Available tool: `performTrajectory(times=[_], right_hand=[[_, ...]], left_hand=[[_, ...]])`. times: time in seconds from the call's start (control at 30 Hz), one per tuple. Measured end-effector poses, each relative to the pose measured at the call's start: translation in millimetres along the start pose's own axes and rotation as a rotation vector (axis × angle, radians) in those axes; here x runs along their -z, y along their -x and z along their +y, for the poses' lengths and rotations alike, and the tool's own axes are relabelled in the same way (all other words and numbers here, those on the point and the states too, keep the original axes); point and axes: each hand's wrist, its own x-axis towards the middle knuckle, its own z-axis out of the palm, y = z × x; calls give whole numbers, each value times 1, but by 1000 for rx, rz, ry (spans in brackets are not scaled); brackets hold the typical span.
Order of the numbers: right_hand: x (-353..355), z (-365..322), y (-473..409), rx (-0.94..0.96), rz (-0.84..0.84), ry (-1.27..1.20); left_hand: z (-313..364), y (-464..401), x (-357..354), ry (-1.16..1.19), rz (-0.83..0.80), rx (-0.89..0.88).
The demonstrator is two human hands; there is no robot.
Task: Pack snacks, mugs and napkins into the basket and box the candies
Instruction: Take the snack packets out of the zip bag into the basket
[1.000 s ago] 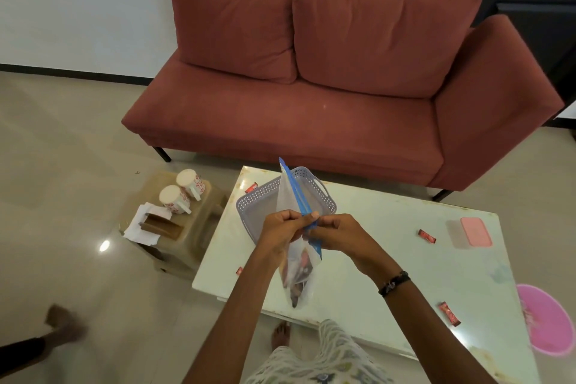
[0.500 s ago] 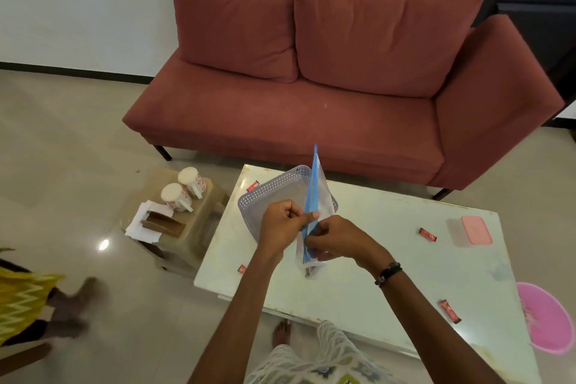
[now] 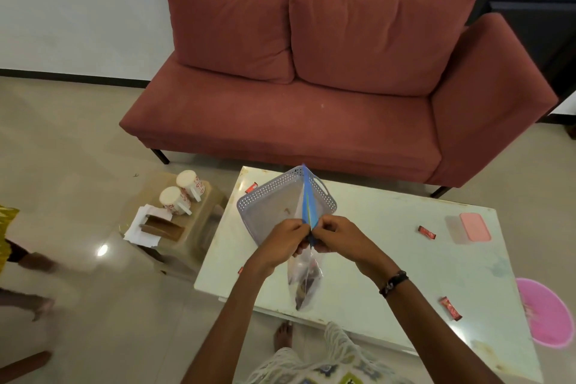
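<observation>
Both hands pinch the blue zip strip of a clear snack bag [image 3: 307,277] — left hand [image 3: 288,240] and right hand [image 3: 335,235] touching at the seal, fingers [image 3: 296,229] clenched on it. Bag hangs below the fingers, above the table [image 3: 389,259]. Step in hand looks like sealing the bag; next, lower it into the grey basket [image 3: 268,203] just beyond the fingers. Farther right: candies [image 3: 426,232], pink box [image 3: 474,227]. Farther left, mugs [image 3: 174,200] — no legible writing.

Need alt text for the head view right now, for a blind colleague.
Both hands, left hand and right hand, pinch the blue zip strip of a clear snack bag above a white table, in front of an empty grey basket. Two mugs stand on a side stool.
</observation>
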Motion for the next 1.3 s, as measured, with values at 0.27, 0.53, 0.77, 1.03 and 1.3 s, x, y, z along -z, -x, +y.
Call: performTrajectory(times=[0.27, 0.53, 0.77, 1.03, 1.3], right_hand=[[9, -2, 13, -104, -354, -55], [-21, 8, 24, -4, -34, -521], [-31, 8, 33, 30, 128, -573], [-42, 3, 37, 31, 205, -652], [2, -14, 15, -8, -102, 33]], left_hand=[[-16, 14, -8, 43, -10, -93], [-9, 22, -33, 491, 200, -93], [-9, 24, -41, 504, 263, -121], [-14, 21, -40, 438, 306, -140], [-13, 23, -21, -40, 180, -286]])
